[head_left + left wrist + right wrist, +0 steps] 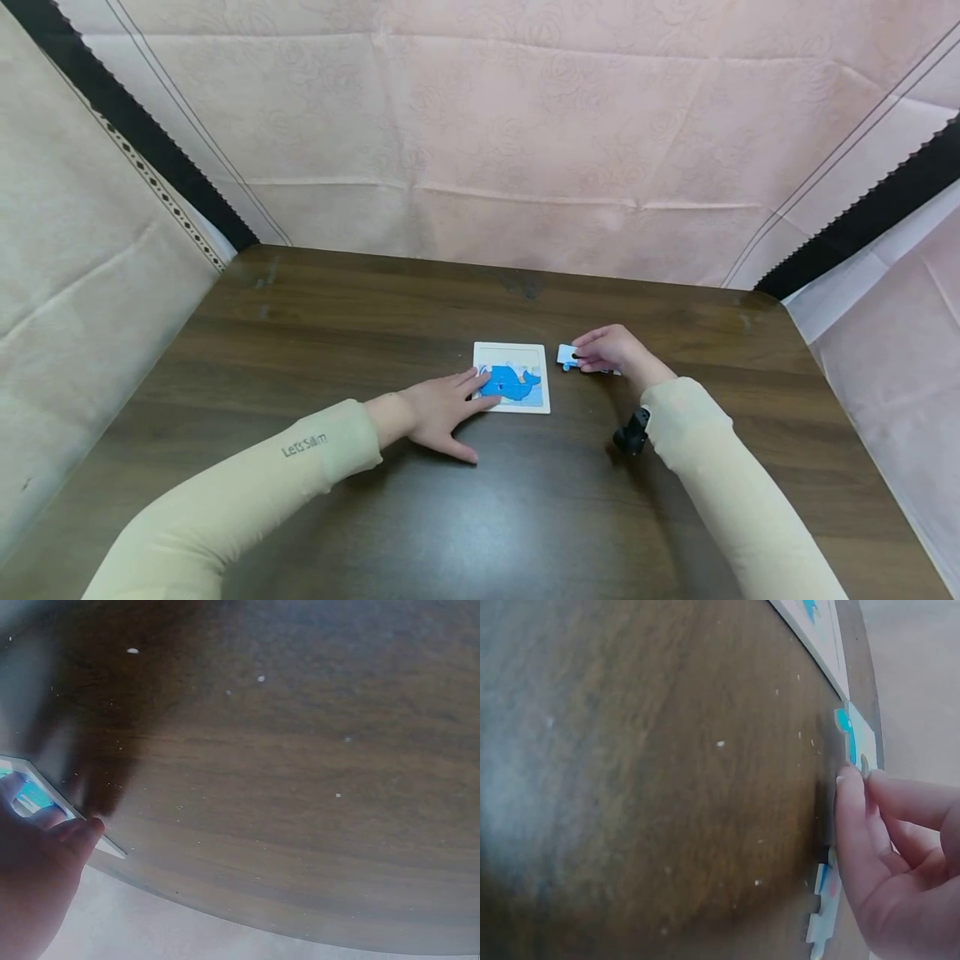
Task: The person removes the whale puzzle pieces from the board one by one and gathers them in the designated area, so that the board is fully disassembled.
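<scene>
one puzzle board [512, 377] pressed by flat left hand [441, 411] | one loose piece [567, 357] pinched by right hand [611, 349] | whale pieces seated inside

Head view looks down; wrist views skim close, sharing the table [300, 333].

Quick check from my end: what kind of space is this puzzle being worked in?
Probably a makeshift recording booth, not a lived-in room: pale cloth sheets hang on three sides of a dark wooden table, which carries a small whale puzzle board and loose pieces.
</scene>
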{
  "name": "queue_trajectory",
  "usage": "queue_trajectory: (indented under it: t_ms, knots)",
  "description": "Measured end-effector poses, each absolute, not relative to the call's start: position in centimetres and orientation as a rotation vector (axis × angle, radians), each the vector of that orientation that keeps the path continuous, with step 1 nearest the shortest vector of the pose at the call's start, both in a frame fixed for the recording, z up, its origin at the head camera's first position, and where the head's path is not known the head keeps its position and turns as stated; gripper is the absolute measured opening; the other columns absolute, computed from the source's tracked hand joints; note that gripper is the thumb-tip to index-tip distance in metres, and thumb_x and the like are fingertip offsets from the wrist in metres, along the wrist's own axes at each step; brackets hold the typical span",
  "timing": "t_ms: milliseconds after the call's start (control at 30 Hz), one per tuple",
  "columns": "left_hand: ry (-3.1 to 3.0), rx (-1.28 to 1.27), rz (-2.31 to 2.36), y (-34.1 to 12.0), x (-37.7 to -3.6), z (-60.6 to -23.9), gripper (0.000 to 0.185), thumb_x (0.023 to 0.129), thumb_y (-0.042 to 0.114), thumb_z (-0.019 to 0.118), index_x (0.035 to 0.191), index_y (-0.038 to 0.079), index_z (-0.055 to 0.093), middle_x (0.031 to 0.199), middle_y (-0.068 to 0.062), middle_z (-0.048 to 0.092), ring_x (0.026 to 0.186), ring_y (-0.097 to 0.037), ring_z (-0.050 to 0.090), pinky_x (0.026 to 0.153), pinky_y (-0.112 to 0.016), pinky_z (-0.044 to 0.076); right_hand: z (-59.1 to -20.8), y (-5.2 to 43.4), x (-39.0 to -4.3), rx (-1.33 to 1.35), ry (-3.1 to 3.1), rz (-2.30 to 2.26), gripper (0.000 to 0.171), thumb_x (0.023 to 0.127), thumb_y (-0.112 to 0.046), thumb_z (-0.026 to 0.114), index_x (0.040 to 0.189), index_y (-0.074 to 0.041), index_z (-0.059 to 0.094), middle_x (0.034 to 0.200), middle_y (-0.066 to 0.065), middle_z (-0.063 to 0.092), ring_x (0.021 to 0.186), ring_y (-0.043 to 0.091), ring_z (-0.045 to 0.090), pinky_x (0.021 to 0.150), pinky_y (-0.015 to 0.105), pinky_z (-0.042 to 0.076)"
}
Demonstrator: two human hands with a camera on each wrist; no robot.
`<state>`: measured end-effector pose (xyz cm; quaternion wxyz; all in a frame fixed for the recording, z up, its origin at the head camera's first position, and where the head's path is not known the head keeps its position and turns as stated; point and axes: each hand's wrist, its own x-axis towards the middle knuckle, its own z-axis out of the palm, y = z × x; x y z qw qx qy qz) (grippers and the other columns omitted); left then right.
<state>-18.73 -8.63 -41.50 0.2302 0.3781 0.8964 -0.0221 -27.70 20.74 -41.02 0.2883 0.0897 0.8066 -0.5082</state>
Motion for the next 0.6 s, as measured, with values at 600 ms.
queue_trajectory:
  t_ms: [600]
  knots:
    - [2.471, 1.058, -0.103, -8.41, -19.05, -41.14, 0.084, 0.078, 0.073, 0.046, 0.148, 0.033, 0.021, 0.159, -0.003, 0.012, 0.147, -0.026, 0.013, 0.117, -0.042, 0.021, -40.64, 20.87, -27.51, 0.211, 2.208, -1.338, 0.035, 0.092, -0.006, 0.054, 0.123, 0.010, 0.052, 0.078, 0.002, 0.066, 0.065, 0.007, 0.064, 0.067, 0.023, 0.056]
